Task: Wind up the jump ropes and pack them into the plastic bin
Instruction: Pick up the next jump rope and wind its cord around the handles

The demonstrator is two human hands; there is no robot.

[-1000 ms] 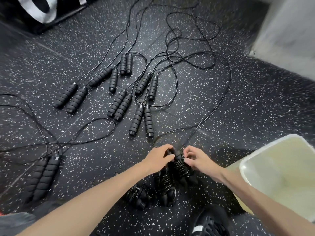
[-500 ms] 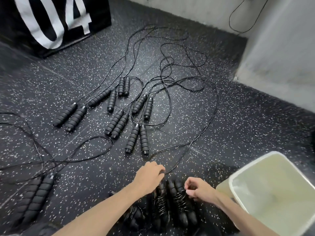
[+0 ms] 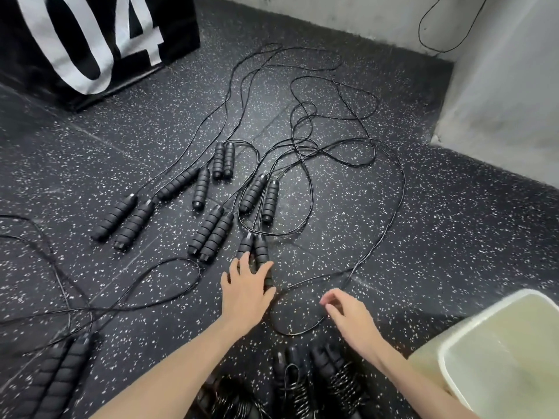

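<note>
Jump ropes (image 3: pixel 305 164) lie loose on the floor (image 3: pixel 453 237) beyond the fingers, their cords crossing one another in a wide tangle, with the foam handles set down in pairs. The left hand (image 3: pixel 246 293) reaches onto the nearest handle pair (image 3: pixel 257 252); its fingers (image 3: pixel 243 261) are spread and fairly straight, lying over the lower ends of the handles and not yet curled round them. The right hand (image 3: pixel 351 320) hovers just right of the left, holding nothing, fingers loosely bent above a loop of cord (image 3: pixel 298 331). Nearer the body than both hands sit wound bundles (image 3: pixel 317 379), the cord coiled tight round the handles; how many there are is hard to tell, since the bottom edge cuts them off. The plastic bin (image 3: pixel 453 343) stands to the right of the right hand and looks to have no ropes in it.

The step in hand appears to be picking up the next rope. It should go best if the left fingers close round both handles together, while the right hand draws this rope's cord free of its neighbours before wrapping. Pulling hard could drag the crossed cords along. Even, snug turns round the handles would keep the bundle from springing open in the bin.
</note>
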